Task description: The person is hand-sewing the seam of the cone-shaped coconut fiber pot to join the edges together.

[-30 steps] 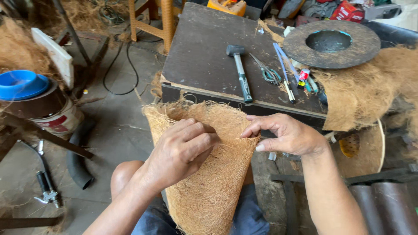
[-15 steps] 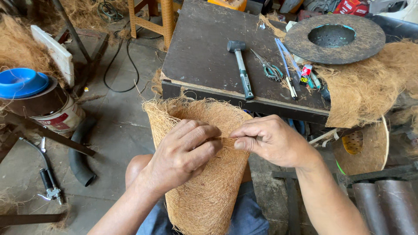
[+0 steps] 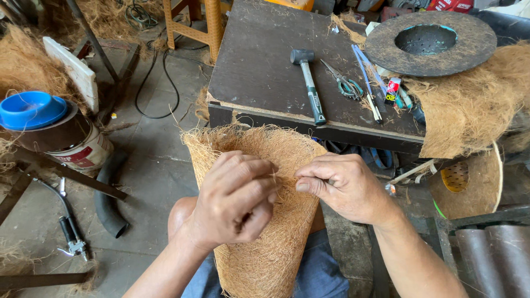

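Both hands pinch the tan, cone-shaped coconut-fibre mat [image 3: 265,221] running twelve to six: left hand [image 3: 234,201] at nine o'clock, right hand [image 3: 339,185] at three.

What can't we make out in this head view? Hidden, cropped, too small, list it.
- Head view: whatever the fingertips pinch between left hand and right hand; the fingers cover it.
- Lower end of the fibre cone: cut off by the bottom edge.
- Inside the blue-lidded can: lid hides it.
- Small items beside the scissors: too small to identify.
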